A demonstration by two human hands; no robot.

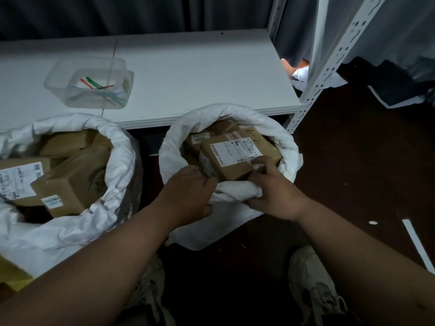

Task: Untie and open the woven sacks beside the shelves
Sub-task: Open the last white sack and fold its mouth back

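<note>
Rolling of the sack mouth is judged to be the step in hand: the near rim of the white woven sack (235, 118), which stands on the dark floor (353, 172) against the front edge of the white shelf board (200, 74), near its right corner, is being turned down into a thick cuff. The roll should be kept even and worked round the rim in short sections, so that the mouth is held open without the brown cardboard parcels (237, 156) inside being disturbed. The fabric should be folded outward, never tugged upward, or the sack may be tipped.

The left hand (188, 194) is held palm down at the near left of the rim, its fingers curled over the fabric edge. The right hand (275, 191) is set at the near right; the rolled white cuff is gripped by its fingers, the thumb being raised against the topmost parcel. Both forearms are extended forward and converge on the rim.

A second white woven sack (113, 161), already opened and cuffed, stands to the left, also filled with parcels. A clear plastic tub of coloured ties (94, 83) rests on the shelf board behind it.
</note>
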